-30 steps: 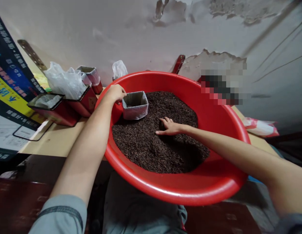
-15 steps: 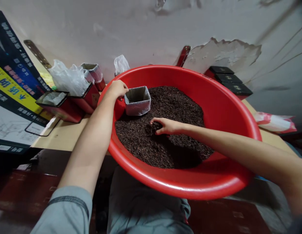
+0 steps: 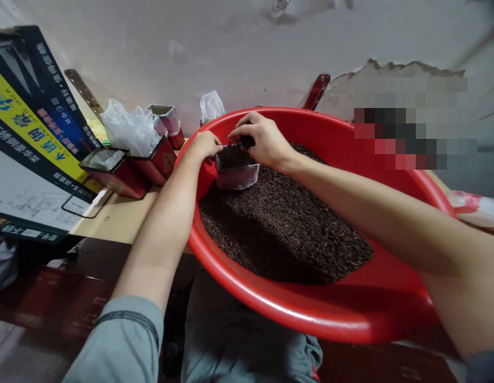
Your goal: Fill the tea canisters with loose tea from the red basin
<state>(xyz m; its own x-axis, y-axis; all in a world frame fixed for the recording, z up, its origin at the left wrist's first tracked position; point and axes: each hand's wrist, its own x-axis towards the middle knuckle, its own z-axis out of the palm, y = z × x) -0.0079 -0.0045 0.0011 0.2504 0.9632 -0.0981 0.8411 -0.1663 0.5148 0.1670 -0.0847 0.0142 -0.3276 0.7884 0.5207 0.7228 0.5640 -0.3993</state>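
One box (image 3: 237, 177) has its rim pinched by the left hand (image 3: 204, 147), likely for steadiness, while the right hand (image 3: 267, 141) holds dark bits (image 3: 248, 142) over it, fingers curled.

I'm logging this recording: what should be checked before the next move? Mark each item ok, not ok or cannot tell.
1. Left hand steadying the lined container: ok, it is at the rim.
2. Container's mouth uncovered: ok, no lid on it.
3. Right hand at the container: ok, it is over the opening.
4. Dark loose material in the right hand: ok, some shows in its grip.
5. Fill level inside the container: cannot tell, the hand and shadow hide it.
6. Supply in the red tub: ok, a broad bed of material lies there.
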